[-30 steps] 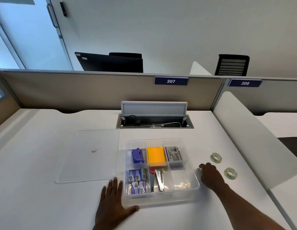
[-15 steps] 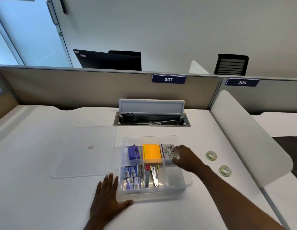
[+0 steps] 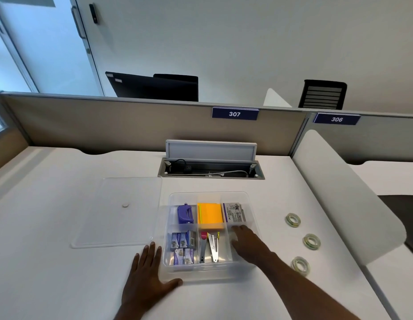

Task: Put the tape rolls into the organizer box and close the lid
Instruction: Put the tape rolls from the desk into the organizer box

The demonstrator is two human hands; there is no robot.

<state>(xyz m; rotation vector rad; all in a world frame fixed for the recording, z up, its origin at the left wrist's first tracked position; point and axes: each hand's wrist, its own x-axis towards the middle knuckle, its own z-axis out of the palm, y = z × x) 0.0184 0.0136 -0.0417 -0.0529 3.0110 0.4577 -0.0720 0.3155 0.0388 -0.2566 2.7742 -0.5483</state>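
Note:
The clear organizer box [image 3: 252, 204] stands open on the white desk, its compartments holding a purple punch, orange notes, staple boxes and a stapler. My right hand [image 3: 244, 241] reaches down into the front right compartment, fingers curled around a pale tape roll that is mostly hidden. My left hand [image 3: 148, 276] lies flat on the desk with fingers spread, its thumb against the box's front left corner. Three tape rolls lie on the desk to the right: a far tape roll [image 3: 293, 220], a middle tape roll [image 3: 312, 241] and a near tape roll [image 3: 300, 266]. The clear lid [image 3: 122, 211] lies flat, left of the box.
An open cable tray [image 3: 211, 172] with its flap up sits behind the box. A beige partition [image 3: 131, 125] closes the desk's back. A white curved divider [image 3: 344, 195] borders the right side, close behind the tape rolls.
My right hand went from the desk beside the tape rolls over the box and down into its front right compartment. The left hand stayed flat by the box.

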